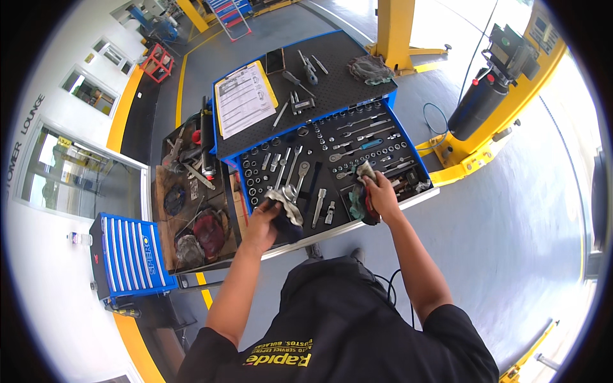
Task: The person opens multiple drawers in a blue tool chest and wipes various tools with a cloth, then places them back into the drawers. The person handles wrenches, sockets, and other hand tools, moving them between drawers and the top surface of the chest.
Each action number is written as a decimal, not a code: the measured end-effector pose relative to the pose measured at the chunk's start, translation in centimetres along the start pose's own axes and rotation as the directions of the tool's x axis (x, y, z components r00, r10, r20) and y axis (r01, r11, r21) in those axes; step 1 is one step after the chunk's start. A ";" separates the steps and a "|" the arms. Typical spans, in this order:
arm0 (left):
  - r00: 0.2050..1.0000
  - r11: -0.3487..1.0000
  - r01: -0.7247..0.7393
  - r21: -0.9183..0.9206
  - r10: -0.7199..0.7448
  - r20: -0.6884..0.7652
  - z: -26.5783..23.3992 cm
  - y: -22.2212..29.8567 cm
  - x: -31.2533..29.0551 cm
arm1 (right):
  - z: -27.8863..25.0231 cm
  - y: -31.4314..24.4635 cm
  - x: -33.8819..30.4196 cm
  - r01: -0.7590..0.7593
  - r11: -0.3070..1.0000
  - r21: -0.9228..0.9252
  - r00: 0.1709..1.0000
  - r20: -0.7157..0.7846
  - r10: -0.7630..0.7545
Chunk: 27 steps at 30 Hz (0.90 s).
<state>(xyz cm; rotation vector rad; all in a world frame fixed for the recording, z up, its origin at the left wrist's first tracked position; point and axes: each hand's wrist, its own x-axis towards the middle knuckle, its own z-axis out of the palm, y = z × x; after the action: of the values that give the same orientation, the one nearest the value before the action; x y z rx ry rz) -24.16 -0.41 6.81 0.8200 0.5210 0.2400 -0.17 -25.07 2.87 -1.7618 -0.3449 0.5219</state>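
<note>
My left hand (260, 226) is closed on a grey and dark cloth (289, 216) over the front left of an open tool drawer (325, 143). A shiny metal piece (289, 192) shows at the cloth's upper edge; whether it is held cannot be made out. My right hand (383, 196) grips a bunched rag (361, 203) with green, red and pale parts, above the drawer's front right. Between the hands lie an extension bar (319, 208) and a universal joint (330, 212). Farther in are a ratchet (302, 176), a blue-handled ratchet (356, 150) and rows of sockets (251, 182) in dark foam.
On the cabinet's black top (332, 70) lie a clipboard with papers (245, 101), pliers (309, 69), a screwdriver (297, 83) and a dark rag (371, 69). A cluttered wooden bench (167, 236) adjoins the left. Yellow lift posts (394, 35) stand behind and right.
</note>
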 end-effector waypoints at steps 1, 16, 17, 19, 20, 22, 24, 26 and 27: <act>0.998 1.000 -0.022 0.007 0.022 0.050 -1.0 0.4 1.2 | 0.2 0.6 0.0 0.052 0.986 -0.157 0.998 -0.017 -0.056; 0.930 0.193 -0.044 0.980 0.367 -0.031 -3.9 3.7 20.8 | -0.3 1.0 -3.4 0.065 0.947 -0.316 0.998 0.016 -0.063; 0.879 -0.032 -0.044 0.999 0.474 0.053 -3.1 3.4 21.7 | -0.3 0.9 -3.4 0.080 0.945 -0.318 0.997 0.031 -0.074; 0.819 -0.299 0.037 0.954 0.556 0.142 -1.5 2.7 22.9 | -0.3 1.0 -3.2 0.127 0.939 -0.319 0.992 0.041 -0.120; 0.819 -0.339 0.093 0.936 0.561 0.121 -0.8 2.3 23.2 | -0.3 1.1 -3.1 0.109 0.939 -0.325 0.994 0.034 -0.103; 0.810 -0.457 0.143 0.878 0.564 0.162 0.0 1.6 23.2 | -0.3 1.3 -3.1 0.101 0.939 -0.330 0.995 0.043 -0.091; 0.830 -0.572 0.179 0.801 0.525 0.189 0.3 1.2 23.0 | -0.4 1.5 -3.1 0.085 0.939 -0.333 0.996 0.057 -0.070; 0.824 -0.700 0.172 0.693 0.488 0.288 0.2 0.9 23.0 | -0.4 1.6 -3.2 0.101 0.939 -0.330 0.994 0.072 -0.082; 0.822 -0.742 0.161 0.651 0.466 0.328 0.2 0.8 23.2 | -0.4 1.5 -3.2 0.109 0.935 -0.337 0.993 0.071 -0.090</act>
<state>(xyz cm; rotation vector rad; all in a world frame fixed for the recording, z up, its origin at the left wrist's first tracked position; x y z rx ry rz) -4.39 9.21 -0.53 3.3244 0.8340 0.3207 -2.77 -27.31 1.98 -2.0532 -0.5888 0.4568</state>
